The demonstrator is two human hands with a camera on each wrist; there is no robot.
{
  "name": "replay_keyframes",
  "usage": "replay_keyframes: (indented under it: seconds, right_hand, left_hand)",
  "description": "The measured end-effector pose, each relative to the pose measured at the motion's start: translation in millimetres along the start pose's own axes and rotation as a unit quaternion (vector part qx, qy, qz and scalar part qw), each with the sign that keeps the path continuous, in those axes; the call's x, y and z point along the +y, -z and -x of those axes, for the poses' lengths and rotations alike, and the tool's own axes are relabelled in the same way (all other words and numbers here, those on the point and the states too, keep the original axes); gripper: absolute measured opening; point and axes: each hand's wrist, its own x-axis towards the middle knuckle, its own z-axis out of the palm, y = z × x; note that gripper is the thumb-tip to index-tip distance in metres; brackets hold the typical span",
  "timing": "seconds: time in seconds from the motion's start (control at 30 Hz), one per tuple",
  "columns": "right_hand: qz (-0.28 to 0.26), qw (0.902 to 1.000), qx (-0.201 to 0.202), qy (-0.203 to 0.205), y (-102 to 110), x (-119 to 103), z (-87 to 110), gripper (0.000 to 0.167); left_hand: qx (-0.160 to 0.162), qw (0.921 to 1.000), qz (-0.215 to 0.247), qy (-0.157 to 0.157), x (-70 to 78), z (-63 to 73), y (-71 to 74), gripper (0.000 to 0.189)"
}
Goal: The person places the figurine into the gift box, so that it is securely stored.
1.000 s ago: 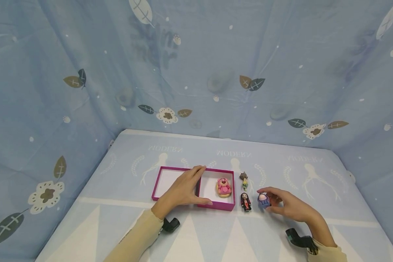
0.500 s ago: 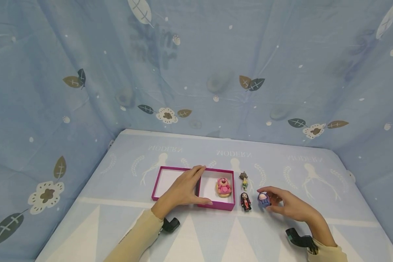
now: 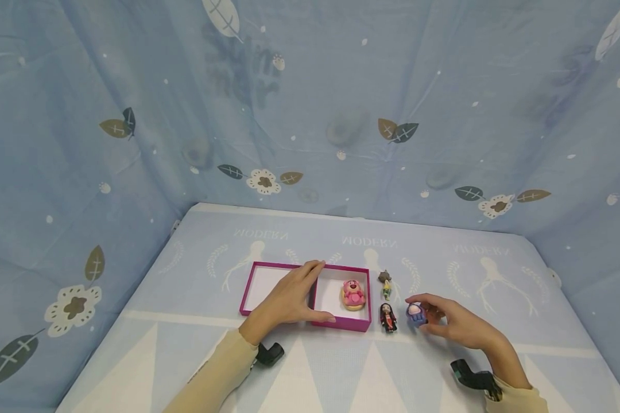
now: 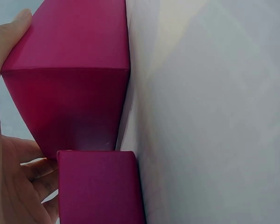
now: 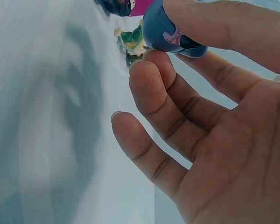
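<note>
So the small, rounded blue-purple plastic-looking figurine with the pale face (image 3: 416, 315) is right between the thumb and fingers of the right hand (image 3: 462, 327), pinched on its sides, and it's on the near half of the tabletop (image 3: 336, 361), right of centre between the left and right edges. Can't tell if its underside touches down. What I'd say matters: the square magenta box with a white inside (image 3: 342, 324) is off toward the left edge from it, near, with the dark-haired doll in black and red (image 3: 388, 318) in between. Right hand is obviously the closer one. As for which way it points, the pale face looks up, head end toward the far edge; it's so stubby, and half covered by fingers, that I can't call a long axis. Left hand (image 3: 286, 301) has a wide spread, thumb on the box's near wall, fingers over the far one. In the box, by its right wall, there's a glossy pink bear figurine (image 3: 353, 295), and the shallower magenta tray (image 3: 263, 284) is just beside it, on the left.
</note>
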Motion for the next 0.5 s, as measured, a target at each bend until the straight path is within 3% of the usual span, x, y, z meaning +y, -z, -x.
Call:
replay_keyframes:
  seconds: [0.3,0.5]
  right_hand:
    - [-0.004,0.9994,-0.002,0.035,-2.0,-1.5,-1.7,0.053]
    - [-0.009,0.9993,-0.006,0.035,-5.2,-6.1,-3.3,0.053]
  left_hand:
    - [0.005,1.0000,0.002,0.000,-1.5,1.1,-1.6,0.118]
    - [0.006,1.0000,0.004,-0.001,-0.9,0.5,-1.5,0.119]
